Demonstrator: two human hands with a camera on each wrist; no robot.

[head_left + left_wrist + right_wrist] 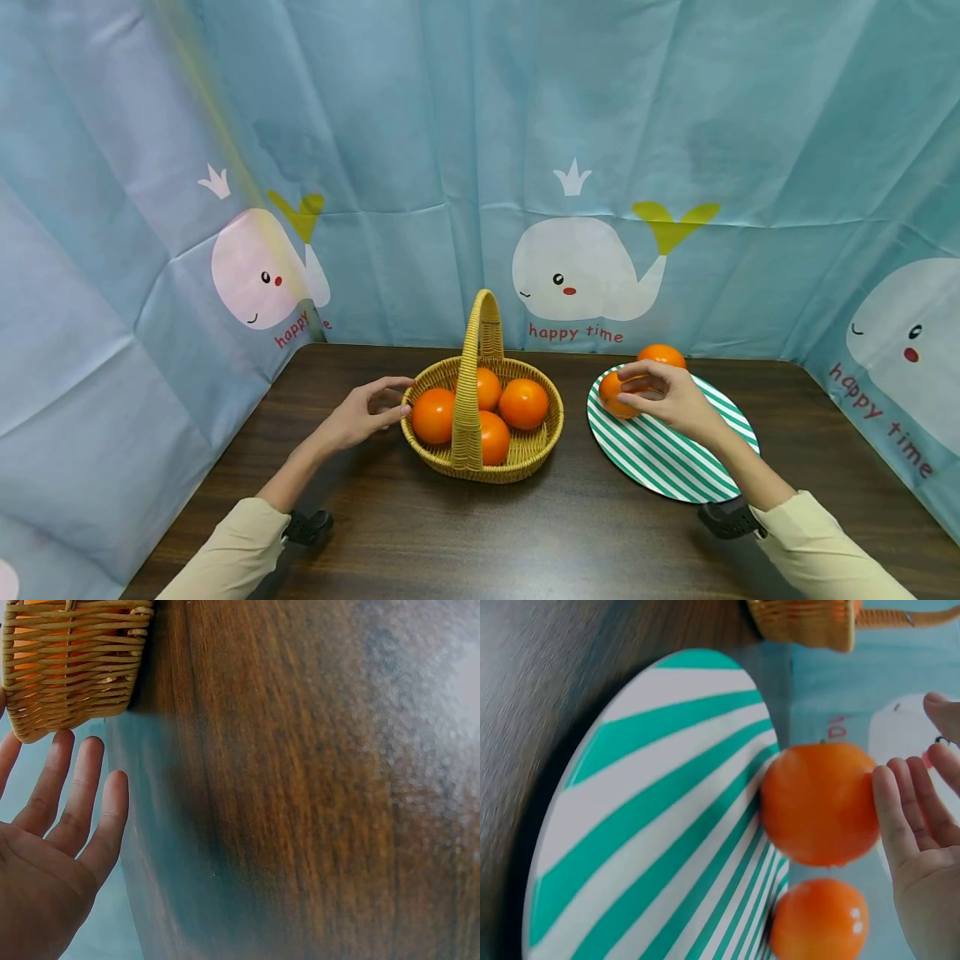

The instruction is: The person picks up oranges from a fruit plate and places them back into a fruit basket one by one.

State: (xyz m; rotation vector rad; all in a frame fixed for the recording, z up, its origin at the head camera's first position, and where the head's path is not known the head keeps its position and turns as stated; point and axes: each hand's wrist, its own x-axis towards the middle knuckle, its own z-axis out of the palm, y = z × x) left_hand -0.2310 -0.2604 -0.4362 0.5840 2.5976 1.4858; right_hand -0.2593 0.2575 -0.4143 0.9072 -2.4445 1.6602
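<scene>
A yellow wicker basket [517, 475] with a tall arched handle stands mid-table, holding several smooth round orange fruits [523, 403]. My left hand [365, 412] is at its left rim, thumb and fingertips at the edge; in the left wrist view the fingers [84, 776] are fairly straight and meet the wicker side. To the right lies a round plate [675, 467] with green and white stripes, bearing two of the orange fruits. My right hand [671, 402] hovers over the nearer fruit [821, 804], fingers extended beside its top. The other fruit [819, 921] sits farther back on the plate.
The dark brown wooden table [525, 542] runs back to a pale blue curtain [420, 208] printed with white whales. The basket handle [471, 367] rises well above the fruit. A black wrist device [306, 527] is strapped on each forearm.
</scene>
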